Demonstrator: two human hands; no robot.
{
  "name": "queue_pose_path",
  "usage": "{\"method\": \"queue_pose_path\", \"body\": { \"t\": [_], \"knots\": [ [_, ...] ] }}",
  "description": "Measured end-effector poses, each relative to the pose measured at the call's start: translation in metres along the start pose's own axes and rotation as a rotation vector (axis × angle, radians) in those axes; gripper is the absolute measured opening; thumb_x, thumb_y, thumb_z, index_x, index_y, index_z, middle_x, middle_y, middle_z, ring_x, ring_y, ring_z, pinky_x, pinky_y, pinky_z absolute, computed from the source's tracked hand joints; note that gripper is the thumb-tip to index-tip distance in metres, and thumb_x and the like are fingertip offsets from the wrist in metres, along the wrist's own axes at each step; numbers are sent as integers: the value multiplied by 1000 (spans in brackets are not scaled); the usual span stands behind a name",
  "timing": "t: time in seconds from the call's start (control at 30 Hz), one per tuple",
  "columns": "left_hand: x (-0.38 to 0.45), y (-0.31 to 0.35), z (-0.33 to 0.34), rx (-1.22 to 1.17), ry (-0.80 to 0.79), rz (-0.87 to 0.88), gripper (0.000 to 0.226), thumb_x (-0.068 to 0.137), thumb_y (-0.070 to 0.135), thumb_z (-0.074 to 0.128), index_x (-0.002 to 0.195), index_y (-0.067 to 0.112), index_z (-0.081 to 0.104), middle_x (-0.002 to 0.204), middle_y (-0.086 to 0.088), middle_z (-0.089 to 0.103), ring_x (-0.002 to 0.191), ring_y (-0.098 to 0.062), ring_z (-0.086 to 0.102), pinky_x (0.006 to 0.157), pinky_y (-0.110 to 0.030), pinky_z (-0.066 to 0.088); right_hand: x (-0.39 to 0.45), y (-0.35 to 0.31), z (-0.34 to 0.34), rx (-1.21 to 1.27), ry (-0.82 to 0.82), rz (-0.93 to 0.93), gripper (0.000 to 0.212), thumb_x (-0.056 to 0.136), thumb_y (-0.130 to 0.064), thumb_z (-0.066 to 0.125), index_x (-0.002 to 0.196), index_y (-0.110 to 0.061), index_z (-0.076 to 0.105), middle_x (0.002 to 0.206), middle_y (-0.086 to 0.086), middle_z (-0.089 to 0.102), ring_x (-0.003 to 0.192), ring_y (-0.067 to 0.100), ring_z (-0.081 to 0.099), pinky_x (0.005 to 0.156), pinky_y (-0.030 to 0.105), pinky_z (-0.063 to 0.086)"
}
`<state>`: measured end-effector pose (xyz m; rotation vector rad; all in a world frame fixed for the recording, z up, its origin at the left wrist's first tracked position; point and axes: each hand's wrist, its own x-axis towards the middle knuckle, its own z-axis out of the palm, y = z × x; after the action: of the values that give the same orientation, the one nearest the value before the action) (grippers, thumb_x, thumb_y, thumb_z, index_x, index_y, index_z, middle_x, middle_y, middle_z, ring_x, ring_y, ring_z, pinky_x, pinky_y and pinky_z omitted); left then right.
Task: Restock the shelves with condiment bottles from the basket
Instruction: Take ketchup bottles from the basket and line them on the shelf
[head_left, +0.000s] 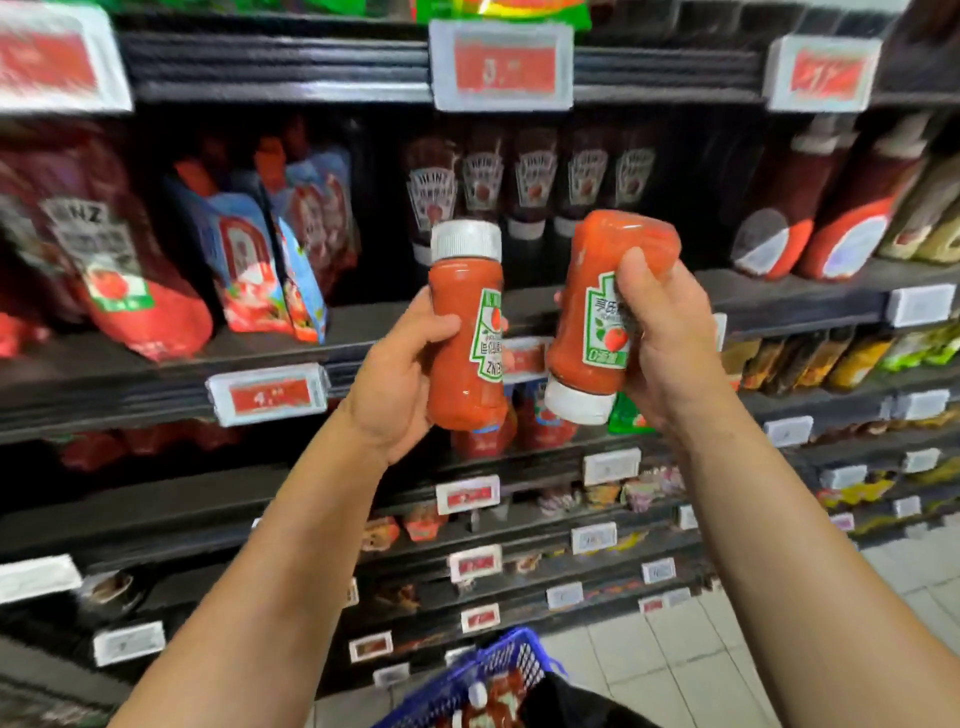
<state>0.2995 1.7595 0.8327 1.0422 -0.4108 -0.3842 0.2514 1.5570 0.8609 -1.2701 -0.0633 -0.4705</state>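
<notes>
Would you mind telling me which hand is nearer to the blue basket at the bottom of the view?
Hard to call: both hands are raised well above the blue basket. The left hand is up and left of it, the right hand up and right, each holding a ketchup bottle.

Price tags (501, 65) blurred; basket (498, 670) cut off below.

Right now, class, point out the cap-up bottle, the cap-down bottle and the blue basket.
cap-up bottle (464, 332), head view, red body.
cap-down bottle (582, 312), head view, red body.
blue basket (511, 656), head view, mesh wall.
</notes>
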Motion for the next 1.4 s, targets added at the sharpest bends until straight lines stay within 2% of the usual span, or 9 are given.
{"method": "queue_pose_path", "body": {
  "t": [0.27, 0.37, 0.57, 0.67, 0.77, 0.93, 1.0, 1.17, 1.4],
  "knots": [
    [58, 27, 16, 325, 168, 177, 40, 80, 33, 74, 114, 21, 56, 103, -19, 64, 96, -39, 65, 79, -57, 57, 106, -2, -22, -100, -142, -41, 42, 89, -32, 73, 114, -1, 60, 112, 30, 69, 101, 43, 71, 79, 56, 61],
    [75, 31, 17, 434, 281, 245, 51, 74, 39, 76, 119, 24, 56, 109, -13, 68, 97, -26, 70, 76, -42, 60, 130, 7, -27, -113, -162, -36, 33, 82, -33, 77, 105, -12, 68, 101, 13, 76, 96, 32, 74, 78, 46, 61],
    [89, 24, -5, 864, 444, 357, 77, 76, 50, 75, 143, 30, 44, 116, 16, 69, 110, -2, 65, 96, -30, 53, 148, 31, -31, -154, -75, -48, 62, 67, -48, 82, 116, -15, 63, 97, -4, 78, 92, 17, 76, 72, 28, 60],
    [88, 20, -11, 956, 473, 405, 90, 74, 51, 78, 150, 29, 35, 111, 43, 58, 110, 15, 57, 88, -3, 43, 153, 37, -33, -240, -57, -46, 79, 65, -56, 80, 128, -14, 59, 102, -8, 77, 97, 12, 74, 79, 30, 62],
    [88, 18, -14, 976, 484, 430, 95, 72, 53, 80, 151, 28, 34, 108, 53, 52, 109, 23, 52, 84, 4, 39, 150, 36, -38, -371, -66, -86, 81, 69, -54, 78, 137, -18, 54, 112, -6, 75, 103, 9, 72, 88, 32, 60],
    [82, 24, -14, 926, 469, 414, 90, 69, 51, 83, 146, 26, 42, 111, 43, 59, 111, 15, 57, 86, -3, 45, 106, 30, -45, -432, 128, -445, 52, 83, -38, 81, 126, -24, 55, 111, -6, 67, 104, 10, 67, 90, 29, 56],
    [81, 25, -11, 817, 474, 396, 76, 70, 45, 85, 135, 26, 51, 112, 26, 68, 109, 3, 65, 88, -17, 54, 80, 35, -31, -454, 53, -525, 37, 85, -31, 79, 115, -29, 58, 103, -5, 64, 94, 11, 66, 82, 29, 55],
    [73, 33, 7, 310, 476, 201, 65, 69, 38, 89, 119, 8, 59, 100, -7, 78, 92, -22, 76, 65, -35, 61, 52, 48, 17, -645, -422, -272, 75, 72, -51, 82, 135, -47, 41, 128, -18, 56, 119, 3, 57, 92, 25, 52],
    [60, 45, 1, -13, 424, 88, 47, 84, 39, 76, 117, 7, 65, 109, -17, 75, 100, -36, 73, 74, -43, 61, 74, 25, 26, -364, -439, -178, 49, 77, -28, 82, 115, -39, 54, 111, -8, 71, 95, 16, 74, 73, 35, 61]
  ]
}}
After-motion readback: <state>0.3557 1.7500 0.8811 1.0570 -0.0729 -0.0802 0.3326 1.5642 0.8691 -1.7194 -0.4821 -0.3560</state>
